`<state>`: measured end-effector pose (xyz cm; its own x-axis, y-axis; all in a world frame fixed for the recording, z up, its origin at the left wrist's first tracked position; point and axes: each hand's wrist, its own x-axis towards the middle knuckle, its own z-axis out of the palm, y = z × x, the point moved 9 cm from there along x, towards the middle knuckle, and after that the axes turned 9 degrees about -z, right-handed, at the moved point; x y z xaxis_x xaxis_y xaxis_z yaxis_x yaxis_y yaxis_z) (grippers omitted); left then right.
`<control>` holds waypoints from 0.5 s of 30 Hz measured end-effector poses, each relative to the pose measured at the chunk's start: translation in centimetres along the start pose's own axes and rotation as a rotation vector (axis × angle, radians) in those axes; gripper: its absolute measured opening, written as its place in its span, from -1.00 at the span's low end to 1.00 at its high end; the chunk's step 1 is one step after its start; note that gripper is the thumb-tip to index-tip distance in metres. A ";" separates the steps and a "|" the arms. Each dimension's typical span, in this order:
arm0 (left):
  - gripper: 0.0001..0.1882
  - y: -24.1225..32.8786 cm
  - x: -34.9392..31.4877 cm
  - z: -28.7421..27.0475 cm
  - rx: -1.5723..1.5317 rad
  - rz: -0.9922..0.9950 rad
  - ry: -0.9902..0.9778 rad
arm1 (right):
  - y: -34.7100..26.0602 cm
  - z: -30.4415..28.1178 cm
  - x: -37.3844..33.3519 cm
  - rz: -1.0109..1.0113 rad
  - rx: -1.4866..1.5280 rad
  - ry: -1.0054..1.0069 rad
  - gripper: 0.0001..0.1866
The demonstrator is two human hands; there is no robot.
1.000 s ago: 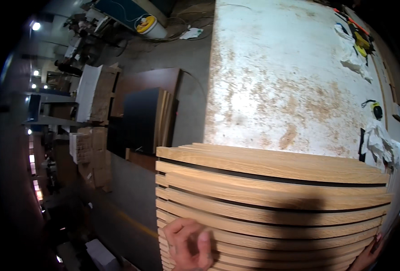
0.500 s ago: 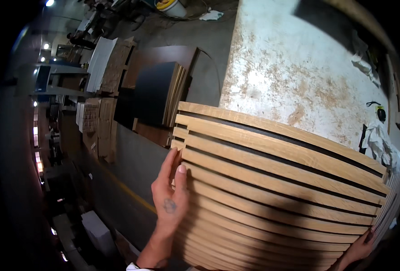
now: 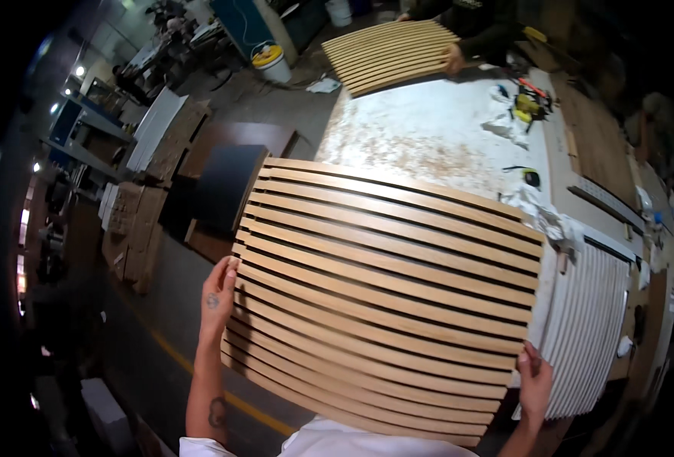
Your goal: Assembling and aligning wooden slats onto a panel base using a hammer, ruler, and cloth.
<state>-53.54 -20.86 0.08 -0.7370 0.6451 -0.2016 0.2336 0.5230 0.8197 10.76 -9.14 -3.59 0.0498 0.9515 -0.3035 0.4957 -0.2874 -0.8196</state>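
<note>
Between my two hands is a large slatted wood panel (image 3: 383, 274), light oak slats with dark gaps between them. My left hand (image 3: 221, 286) grips its left edge, thumb on the face and fingers bent round the side. On the opposite edge, my right hand (image 3: 533, 373) has its fingers closed on the slat ends, partly hidden by the panel. The panel's far part overlaps the near end of a white, brown-stained worktable (image 3: 421, 129). At the table's far end, a co-worker's hands hold a similar slatted panel (image 3: 390, 55).
Left of the table, dark boards (image 3: 226, 183) are stacked low. A tape measure (image 3: 531, 177) and crumpled white wrapping (image 3: 543, 221) lie along the table's right side. A white ribbed panel (image 3: 584, 327) stands to my right. A yellow-topped bucket (image 3: 271, 62) is on the floor beyond.
The view has shifted back and up, showing the co-worker and the second panel. My slatted panel now shows almost whole, with both hands still on its side edges.
</note>
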 end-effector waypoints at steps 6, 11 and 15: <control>-0.60 -3.9 0.2 -2.0 -0.022 0.059 -0.068 | 5.5 -2.9 -3.8 0.055 0.237 0.081 -0.74; -0.62 -9.4 1.9 -5.7 0.252 0.197 -0.037 | 12.2 -5.3 -1.6 -0.039 -0.324 0.251 -0.63; -0.63 -5.7 -1.2 -2.7 0.439 0.125 0.233 | 14.4 -5.6 2.3 -0.219 -0.431 0.602 -0.66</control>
<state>-55.66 -26.14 -2.93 -0.7965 0.6026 0.0495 0.5365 0.6666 0.5175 22.82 -10.52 -13.37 0.3135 0.9128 0.2616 0.8364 -0.1349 -0.5313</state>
